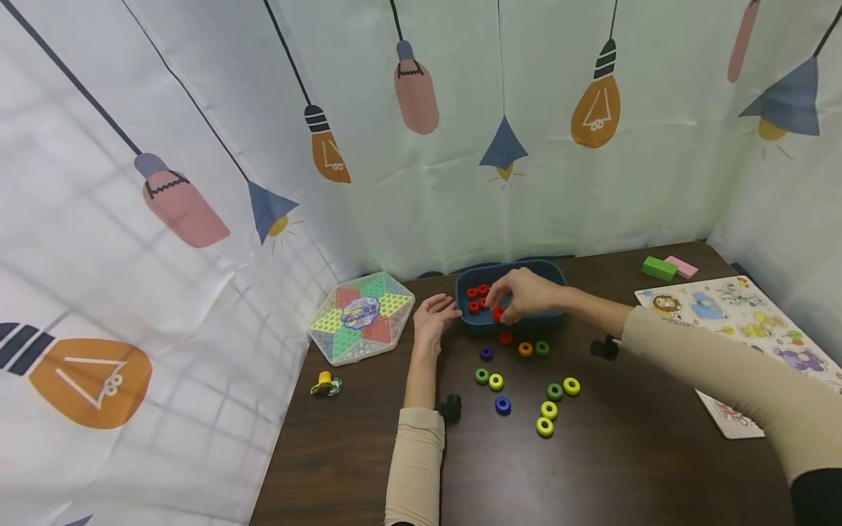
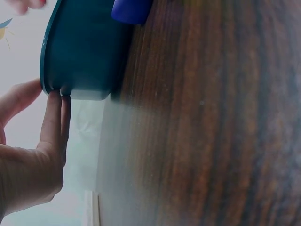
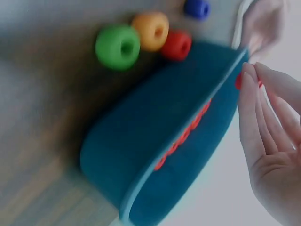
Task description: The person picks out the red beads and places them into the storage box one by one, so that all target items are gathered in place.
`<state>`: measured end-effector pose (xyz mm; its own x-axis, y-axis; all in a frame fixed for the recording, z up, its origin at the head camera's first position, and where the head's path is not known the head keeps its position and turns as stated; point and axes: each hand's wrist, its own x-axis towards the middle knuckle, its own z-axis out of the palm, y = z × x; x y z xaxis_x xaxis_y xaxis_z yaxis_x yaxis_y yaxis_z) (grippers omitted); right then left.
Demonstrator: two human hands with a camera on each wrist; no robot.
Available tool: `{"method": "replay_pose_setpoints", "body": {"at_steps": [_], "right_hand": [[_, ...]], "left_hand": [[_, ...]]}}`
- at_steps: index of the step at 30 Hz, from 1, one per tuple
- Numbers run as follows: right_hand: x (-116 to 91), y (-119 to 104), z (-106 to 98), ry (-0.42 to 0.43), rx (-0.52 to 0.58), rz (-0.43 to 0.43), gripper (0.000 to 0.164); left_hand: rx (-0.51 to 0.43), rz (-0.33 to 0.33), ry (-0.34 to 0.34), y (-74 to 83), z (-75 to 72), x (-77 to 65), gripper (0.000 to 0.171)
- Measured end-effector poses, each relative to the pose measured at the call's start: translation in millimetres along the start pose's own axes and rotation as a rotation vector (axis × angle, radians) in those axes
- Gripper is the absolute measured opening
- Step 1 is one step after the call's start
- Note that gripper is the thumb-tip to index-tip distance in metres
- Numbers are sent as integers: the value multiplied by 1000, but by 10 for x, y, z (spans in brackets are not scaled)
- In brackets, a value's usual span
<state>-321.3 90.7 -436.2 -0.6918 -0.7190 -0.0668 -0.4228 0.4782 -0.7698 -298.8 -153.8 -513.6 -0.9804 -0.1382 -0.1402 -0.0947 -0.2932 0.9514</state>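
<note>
My right hand (image 1: 526, 294) pinches a red ring-shaped bead (image 3: 239, 81) between thumb and fingertips, over the front rim of a dark blue plastic bin (image 1: 560, 276). Several more red beads (image 1: 473, 294) lie inside the bin, partly hidden behind that hand. At the bin's left end, my left hand (image 1: 434, 319) rests its nearly straight fingertips against the outer wall, as the left wrist view shows. Just in front of the bin, a red bead (image 1: 506, 338), an orange bead (image 1: 525, 350) and a green bead (image 1: 541, 348) sit close together, with a purple bead (image 1: 486, 353) to their left.
Nearer on the dark wooden table (image 1: 500, 475) are several loose beads: green (image 1: 482, 376), yellow (image 1: 544, 427) and blue (image 1: 503, 405). A star-patterned game board (image 1: 329, 332) lies left, near a small yellow object (image 1: 325, 380). Green block (image 1: 659, 268) and animal-picture board (image 1: 737, 310) lie right.
</note>
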Motion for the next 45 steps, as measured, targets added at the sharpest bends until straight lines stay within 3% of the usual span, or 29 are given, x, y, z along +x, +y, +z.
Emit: {"method": "replay_pose_setpoints", "body": {"at_steps": [6, 10, 13, 17, 22, 27, 33, 39, 45], "right_hand": [[269, 237, -248, 25, -6, 105, 39], [395, 462, -275, 24, -55, 171, 39], [446, 610, -255, 25, -119, 171, 37], [438, 705, -234, 49, -196, 133, 37], [301, 621, -236, 119, -225, 96, 34], [84, 421, -163, 168, -243, -65, 22], [-208, 215, 120, 104, -271, -204, 16], [-324, 229, 428, 29, -439, -270, 21], [-291, 316, 588, 87, -615, -270, 24]], "left_hand": [[-13, 4, 14, 1, -4, 27, 59], [-13, -21, 8, -15, -8, 12, 60], [-20, -17, 4, -26, 5, -5, 62], [-32, 3, -8, -30, 47, -14, 64], [-20, 3, -9, -23, 76, -18, 67], [-10, 3, -6, -16, 53, 6, 63], [-15, -4, -15, -7, 10, 22, 66], [-18, -3, -1, -11, -7, 24, 63], [-9, -16, 1, -25, -10, 33, 64]]}}
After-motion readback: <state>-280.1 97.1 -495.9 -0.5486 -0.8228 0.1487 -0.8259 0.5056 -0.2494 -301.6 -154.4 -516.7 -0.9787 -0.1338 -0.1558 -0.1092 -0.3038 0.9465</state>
